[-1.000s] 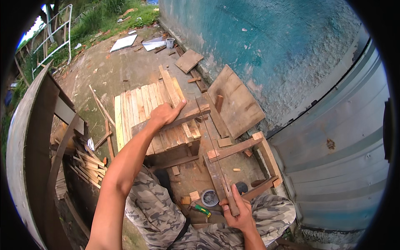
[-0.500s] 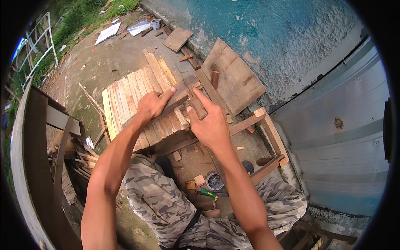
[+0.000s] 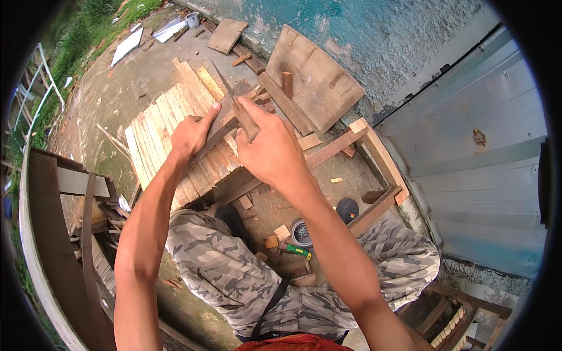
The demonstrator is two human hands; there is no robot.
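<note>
Sawing is seemingly under way: the right hand (image 3: pixel 274 146) is gripping the saw (image 3: pixel 243 119), fingers wrapped around its handle. The left hand (image 3: pixel 190 136) is bracing the dark board (image 3: pixel 223 124) on the slatted worktop (image 3: pixel 158 128), its finger grip unclear; clean strokes are likely demanding steady support.

A wide board (image 3: pixel 319 79) is resting beside a blue wall (image 3: pixel 410 41), a bucket (image 3: pixel 192 21) is standing near the wall's base, a white panel (image 3: pixel 127 47) is lying left of the wall, and metal sheeting (image 3: pixel 462 164) is rising right of it.
</note>
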